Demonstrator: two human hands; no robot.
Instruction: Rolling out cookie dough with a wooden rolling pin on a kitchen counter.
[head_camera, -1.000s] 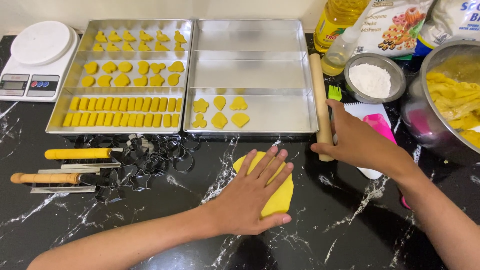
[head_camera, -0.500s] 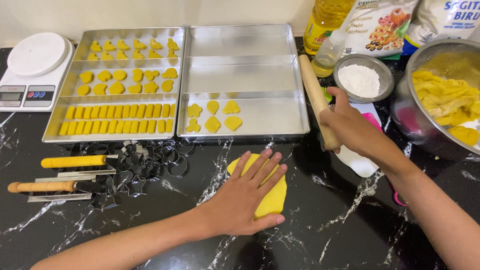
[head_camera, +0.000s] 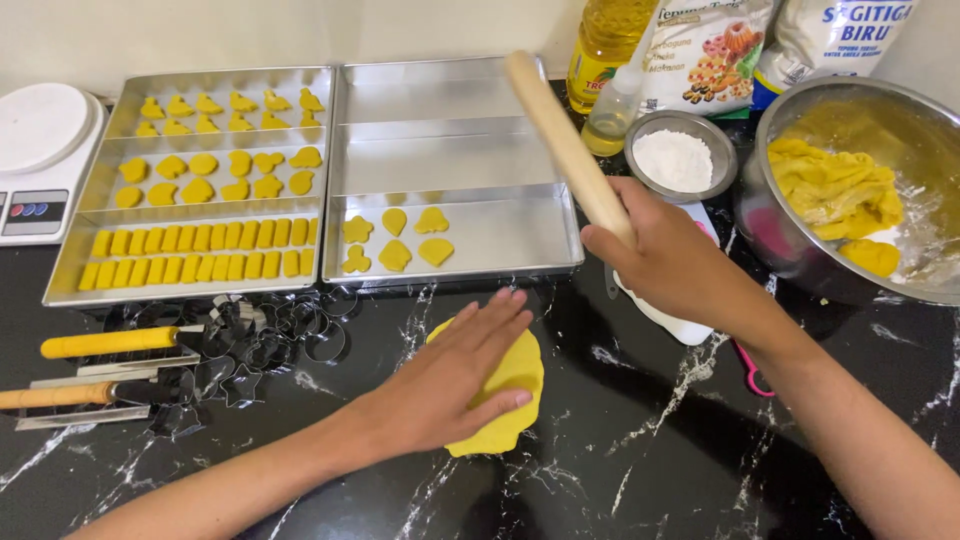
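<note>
Risk: wooden rolling pin (head_camera: 565, 140), clenched in right hand (head_camera: 670, 262), may strike metal tray (head_camera: 455, 150); left hand (head_camera: 450, 385) lies flat, released, on yellow dough disc (head_camera: 515, 395).

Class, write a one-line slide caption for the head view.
Left hand flattens yellow dough on marble counter; right hand lifts rolling pin.

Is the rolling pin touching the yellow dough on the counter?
Apart. The head view shows the rolling pin lifted in the right hand, over the trays, while only the left hand presses the dough.
</note>
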